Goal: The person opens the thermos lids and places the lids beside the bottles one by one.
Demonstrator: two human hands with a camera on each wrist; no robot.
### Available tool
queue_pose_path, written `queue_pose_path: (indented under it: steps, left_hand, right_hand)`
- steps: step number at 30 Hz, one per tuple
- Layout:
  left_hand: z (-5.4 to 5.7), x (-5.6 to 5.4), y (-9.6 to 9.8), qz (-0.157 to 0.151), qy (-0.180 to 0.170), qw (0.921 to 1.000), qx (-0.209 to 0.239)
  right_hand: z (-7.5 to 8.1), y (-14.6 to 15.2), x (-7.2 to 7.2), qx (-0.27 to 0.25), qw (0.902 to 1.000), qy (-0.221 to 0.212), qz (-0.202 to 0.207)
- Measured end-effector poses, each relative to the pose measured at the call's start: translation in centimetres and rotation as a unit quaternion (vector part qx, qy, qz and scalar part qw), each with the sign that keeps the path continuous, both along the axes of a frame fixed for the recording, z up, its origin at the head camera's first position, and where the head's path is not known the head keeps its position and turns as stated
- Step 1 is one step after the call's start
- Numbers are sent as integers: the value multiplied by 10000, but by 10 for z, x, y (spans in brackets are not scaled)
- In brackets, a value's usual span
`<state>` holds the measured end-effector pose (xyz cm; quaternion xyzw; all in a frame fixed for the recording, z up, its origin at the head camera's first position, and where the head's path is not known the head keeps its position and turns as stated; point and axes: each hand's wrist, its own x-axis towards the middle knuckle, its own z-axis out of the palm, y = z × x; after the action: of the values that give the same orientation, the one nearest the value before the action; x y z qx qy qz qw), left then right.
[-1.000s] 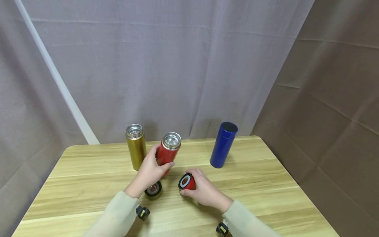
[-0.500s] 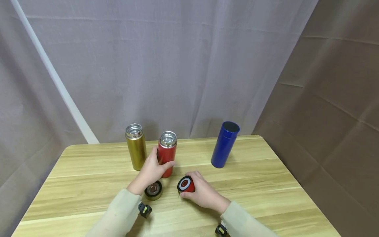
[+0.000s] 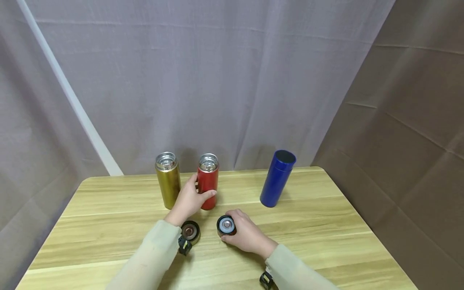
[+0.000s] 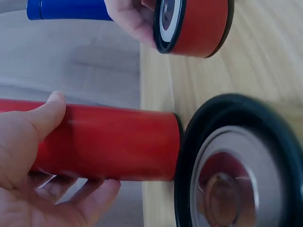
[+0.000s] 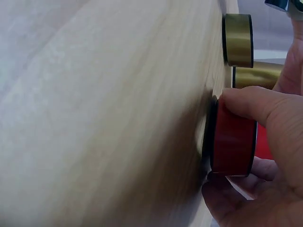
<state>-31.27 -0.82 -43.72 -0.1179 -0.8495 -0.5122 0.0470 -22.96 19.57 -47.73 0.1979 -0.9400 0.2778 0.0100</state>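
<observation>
My left hand (image 3: 190, 200) holds a red thermos bottle (image 3: 208, 180) round its body, thumb on one side and fingers on the other. The bottle is uncapped and upright on the table, its steel mouth facing up. In my right hand (image 3: 248, 233) is the red lid (image 5: 234, 137), pinched between thumb and fingers. Its pale inner side (image 3: 226, 224) faces up, and it sits right at the tabletop. A gold lid (image 3: 190, 232) lies inner side up near my left wrist. An uncapped gold thermos bottle (image 3: 168, 183) stands just left of the red one.
A blue thermos bottle (image 3: 277, 179) with its top on stands at the back right of the wooden table (image 3: 326, 233). Grey curtain (image 3: 203, 88) hangs close behind the table's far edge, and brown cloth (image 3: 409, 153) hangs along the right side.
My left hand has moved the red bottle away from me and from tilted to upright. My right hand has tipped the red lid from its side to inner side up.
</observation>
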Motion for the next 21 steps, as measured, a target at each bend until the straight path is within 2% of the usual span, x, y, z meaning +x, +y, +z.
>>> queue_pose_path:
  steps: [9,21]
  left_hand:
    - [5,-5,0,-159,-351,9991,-188]
    - [-1,-5,1,-164,-144,9997,-55]
  right_hand:
    - [-3,0,-5,138,9999,-3,-68]
    - [-4,-3,-1,265,9993,258,-96]
